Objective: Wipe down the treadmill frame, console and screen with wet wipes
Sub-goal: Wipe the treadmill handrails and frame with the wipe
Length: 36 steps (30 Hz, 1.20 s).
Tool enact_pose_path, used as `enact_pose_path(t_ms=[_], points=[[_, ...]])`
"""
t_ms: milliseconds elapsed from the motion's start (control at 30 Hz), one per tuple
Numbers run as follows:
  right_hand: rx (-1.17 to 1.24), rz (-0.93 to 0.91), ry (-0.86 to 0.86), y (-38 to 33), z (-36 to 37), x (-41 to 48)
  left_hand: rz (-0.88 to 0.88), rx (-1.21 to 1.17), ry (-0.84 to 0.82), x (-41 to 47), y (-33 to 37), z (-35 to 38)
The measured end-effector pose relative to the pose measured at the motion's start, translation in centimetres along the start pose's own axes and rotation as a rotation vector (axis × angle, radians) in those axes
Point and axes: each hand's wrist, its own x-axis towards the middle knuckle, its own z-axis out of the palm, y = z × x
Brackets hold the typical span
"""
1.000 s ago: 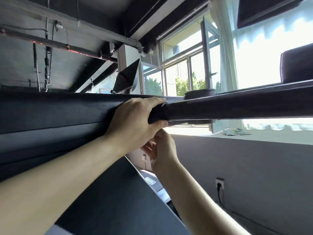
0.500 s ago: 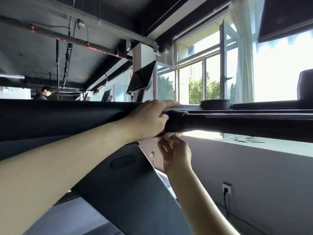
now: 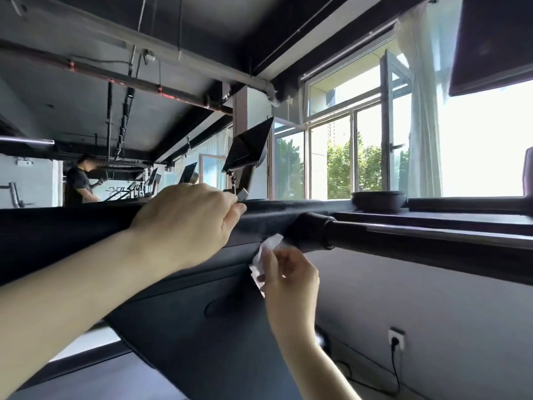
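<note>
A round dark bowl [image 3: 377, 201] sits atop the black treadmill console [image 3: 288, 217].

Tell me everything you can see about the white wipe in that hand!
The wet wipe is white, thin and crumpled, soft like cloth. The right hand pinches its lower part between curled fingers. Its upper end presses against the underside of the black treadmill frame, right beside the round joint of the handrail. Part of it hides behind the fingers.
</note>
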Motion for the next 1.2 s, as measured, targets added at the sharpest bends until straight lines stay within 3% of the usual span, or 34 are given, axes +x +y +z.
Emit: enact_pose_path(t_ms=[167,267,367,467,633,767,967,1100,1200], points=[[0.027,-0.003,0.163,-0.7,0.2,2.2,0.032,-0.074,0.050,0.2,-0.6,0.7],[0.032,-0.059,0.076,-2.6,1.2,1.4,0.056,-0.089,0.083,0.1,-0.5,0.6],[-0.184,-0.201,0.063,-3.4,0.5,2.6,0.054,-0.092,0.095,0.1,-0.6,0.6],[-0.379,-0.173,0.073,-4.0,-0.1,5.1,0.060,-0.075,0.107,0.0,-0.4,0.5],[-0.409,-0.234,-0.103,-6.3,1.2,2.3,0.043,-0.020,0.089,0.0,-0.3,0.3],[-0.524,-0.120,-0.016,-5.3,-0.3,5.4,0.033,-0.026,0.043,-0.1,0.0,0.0],[-0.541,-0.218,-0.145,-5.0,0.2,0.6,-0.010,-0.098,0.023,-0.3,-0.3,-0.1],[-0.638,-0.137,-0.002,-4.9,-0.9,4.8,-0.024,-0.104,0.011,-0.3,-0.3,-0.2],[-0.616,-0.190,-0.019,-5.8,0.1,3.8,-0.021,-0.112,-0.009,-0.1,-0.6,-0.4]])
